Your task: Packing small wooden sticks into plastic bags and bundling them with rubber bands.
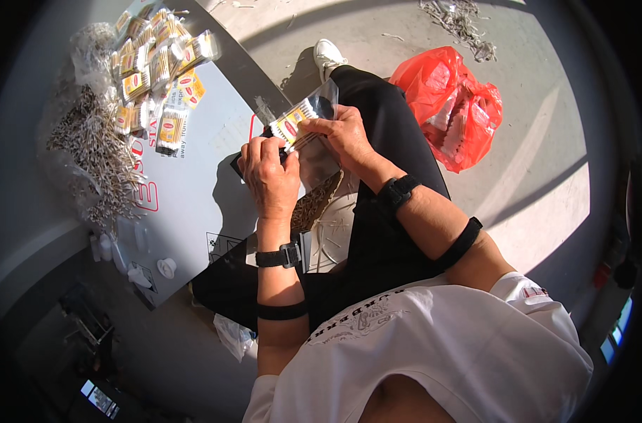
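Between my two hands is a small clear pack of cotton swabs (291, 125) with a yellow label, tilted over the table's edge. My right hand (348, 139) pinches its right side, thumb on top, and loose clear film stands up beyond the fingers. At the pack's lower left end, my left hand (270, 176) has its fingers curled against it; the fingertips are partly hidden. On the grey table (187, 190), to the left, similar filled swab packs (159, 63) lie heaped. Beside them spreads a big pile of loose cotton swabs (88, 155), partly in clear plastic.
A red plastic bag (448, 99) holding more packs stands on the floor right of my leg. Loose swabs (462, 25) are scattered on the floor at the far right. Below my left hand sits a container of brown-looking sticks (312, 204). Small bottles (106, 247) stand at the table's near left.
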### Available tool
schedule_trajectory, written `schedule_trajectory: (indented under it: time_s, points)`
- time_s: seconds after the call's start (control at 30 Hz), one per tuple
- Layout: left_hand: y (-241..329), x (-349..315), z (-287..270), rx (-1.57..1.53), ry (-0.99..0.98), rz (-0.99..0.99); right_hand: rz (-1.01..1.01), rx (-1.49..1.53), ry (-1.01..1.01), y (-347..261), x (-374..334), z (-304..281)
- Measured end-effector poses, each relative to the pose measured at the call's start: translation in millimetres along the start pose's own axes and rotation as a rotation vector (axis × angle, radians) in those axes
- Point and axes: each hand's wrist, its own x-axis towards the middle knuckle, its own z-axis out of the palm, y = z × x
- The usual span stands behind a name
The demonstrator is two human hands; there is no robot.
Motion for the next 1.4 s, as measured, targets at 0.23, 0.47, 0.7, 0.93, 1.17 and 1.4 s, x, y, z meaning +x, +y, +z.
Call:
schedule_trajectory:
  time_s: [0.23,0.47,0.7,0.93,1.17,1.4]
  points:
    - [-1.0,3.6,-1.0,-0.031,-0.085,-0.047,-0.012,-0.033,0.016,1.5,1.3,-1.7]
    - [-1.1,0.6,-2.6,-0.081,0.0,-0.077,-0.002,0.02,-0.004,-0.5,-0.8,0.9]
    - [-2.3,2.1,-1.8,-0.064,0.006,-0.053,0.012,0.032,-0.001,1.1,0.6,0.0]
    - [-3.5,3.0,-1.4,-0.066,-0.05,-0.066,-0.01,-0.008,0.011,1.0,0.3,-0.9]
    - [-12.2,2.1,3.4,-0.115,0.079,-0.092,0.021,-0.004,0.012,-3.6,-3.2,2.5]
    - [-10.9,8.8,4.0,-0.064,-0.001,-0.078,0.005,-0.001,0.01,-1.7,-1.6,-0.9]
